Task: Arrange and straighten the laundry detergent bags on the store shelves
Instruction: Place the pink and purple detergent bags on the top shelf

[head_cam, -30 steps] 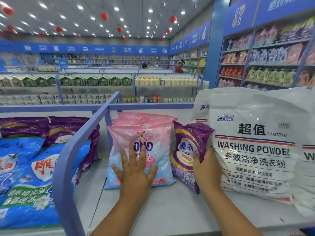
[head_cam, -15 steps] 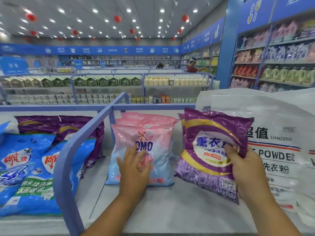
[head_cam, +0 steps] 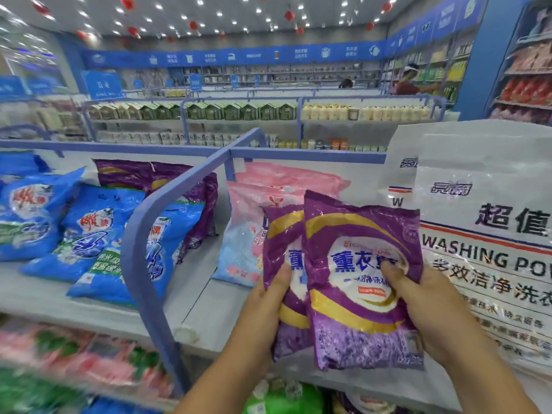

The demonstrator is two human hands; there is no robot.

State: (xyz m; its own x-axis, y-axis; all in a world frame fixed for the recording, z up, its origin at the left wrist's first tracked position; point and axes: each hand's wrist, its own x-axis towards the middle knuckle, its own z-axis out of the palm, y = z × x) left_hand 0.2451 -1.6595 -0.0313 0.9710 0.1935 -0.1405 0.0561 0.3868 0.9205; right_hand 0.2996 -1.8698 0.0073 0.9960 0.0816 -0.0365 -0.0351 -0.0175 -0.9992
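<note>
**Two purple bags in my hands**

My left hand (head_cam: 265,306) grips the rear purple bag (head_cam: 283,264), thumb on its face; my right hand (head_cam: 424,309) grips the front purple bag (head_cam: 358,282), which overlaps it. I hold both above the shelf (head_cam: 215,312), right of the blue divider (head_cam: 155,234). Pink bags (head_cam: 254,228) lean behind them; a white washing-powder sack (head_cam: 493,234) stands further right. Left of the divider lie blue bags (head_cam: 89,231).

"WASHING PO…" + "超值" on white bag (head_cam: 490,234)
</note>
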